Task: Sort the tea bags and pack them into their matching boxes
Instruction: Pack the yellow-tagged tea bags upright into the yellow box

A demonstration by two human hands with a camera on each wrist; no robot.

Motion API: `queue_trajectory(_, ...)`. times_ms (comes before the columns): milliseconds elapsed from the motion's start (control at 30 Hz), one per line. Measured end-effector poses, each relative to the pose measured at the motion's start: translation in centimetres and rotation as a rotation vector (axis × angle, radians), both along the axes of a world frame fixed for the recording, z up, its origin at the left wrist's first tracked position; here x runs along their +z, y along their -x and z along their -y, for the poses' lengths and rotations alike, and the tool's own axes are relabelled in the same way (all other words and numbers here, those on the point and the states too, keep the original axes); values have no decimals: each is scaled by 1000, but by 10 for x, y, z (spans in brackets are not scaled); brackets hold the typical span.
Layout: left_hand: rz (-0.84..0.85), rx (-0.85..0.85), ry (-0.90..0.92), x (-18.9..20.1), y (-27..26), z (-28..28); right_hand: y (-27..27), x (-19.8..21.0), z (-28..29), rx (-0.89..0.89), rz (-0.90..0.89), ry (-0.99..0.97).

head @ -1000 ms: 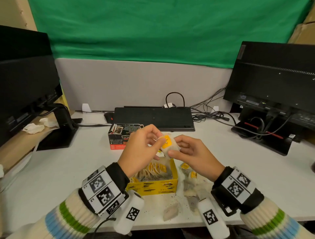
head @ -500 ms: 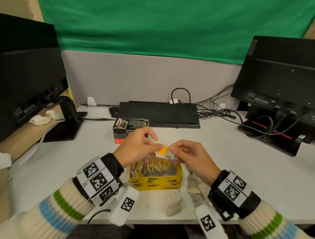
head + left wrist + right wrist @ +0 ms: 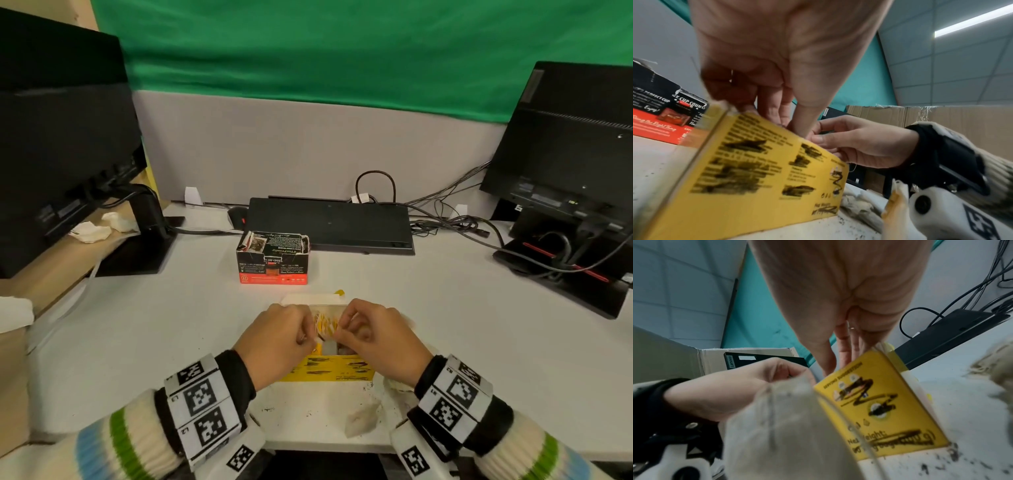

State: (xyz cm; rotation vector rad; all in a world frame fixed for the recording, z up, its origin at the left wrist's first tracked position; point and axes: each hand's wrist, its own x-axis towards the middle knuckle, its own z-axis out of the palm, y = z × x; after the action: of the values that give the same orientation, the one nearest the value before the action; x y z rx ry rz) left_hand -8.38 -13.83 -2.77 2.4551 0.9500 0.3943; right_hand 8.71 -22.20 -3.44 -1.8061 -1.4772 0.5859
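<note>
An open yellow tea box (image 3: 325, 370) stands near the front table edge, with several yellow-tagged tea bags (image 3: 325, 323) packed in it. My left hand (image 3: 310, 337) and right hand (image 3: 342, 330) meet over its opening, fingers reaching down inside. Between them they pinch a tea bag (image 3: 326, 346), mostly hidden by the fingers. The left wrist view shows the left hand (image 3: 781, 113) dipping behind the box wall (image 3: 756, 170). In the right wrist view the right hand (image 3: 840, 360) does the same. A black-and-red tea box (image 3: 272, 263) stands open behind. Loose tea bags (image 3: 361, 416) lie at the front right.
Tea crumbs (image 3: 308, 413) speckle the table by the yellow box. A black keyboard (image 3: 329, 222) and mouse (image 3: 238, 216) lie at the back. Monitors stand at left (image 3: 61, 137) and right (image 3: 565, 147), with cables (image 3: 445, 219) trailing. Crumpled tissues (image 3: 89, 231) sit far left.
Both hands have dropped with the yellow-tagged tea bag from above the yellow box down into its opening. The bag is now mostly hidden inside.
</note>
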Motion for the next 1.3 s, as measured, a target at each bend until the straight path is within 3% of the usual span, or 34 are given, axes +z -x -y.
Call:
queue_trajectory(200, -147, -17, -122, 3, 0, -4, 10, 0, 8, 114, 24, -33)
queue_trajectory(333, -244, -34, -183, 9, -2, 1, 16, -2, 10, 267, 262, 69)
queue_trajectory(433, -278, -54, -203, 13, -2, 1, 16, -6, 6, 283, 398, 137)
queue_trajectory(567, -287, -78, -161, 14, -1, -2, 15, -7, 4, 279, 389, 175)
queue_trajectory(767, -157, -6, -84, 39, 12, -25, 13, -6, 3, 305, 371, 200)
queue_trajectory(1000, -374, -81, -39, 53, 25, -31, 11, -15, 1, 299, 378, 199)
queue_trajectory(1300, -311, -107, 34, 45, 18, -28, 12, -13, -2, 360, 441, 191)
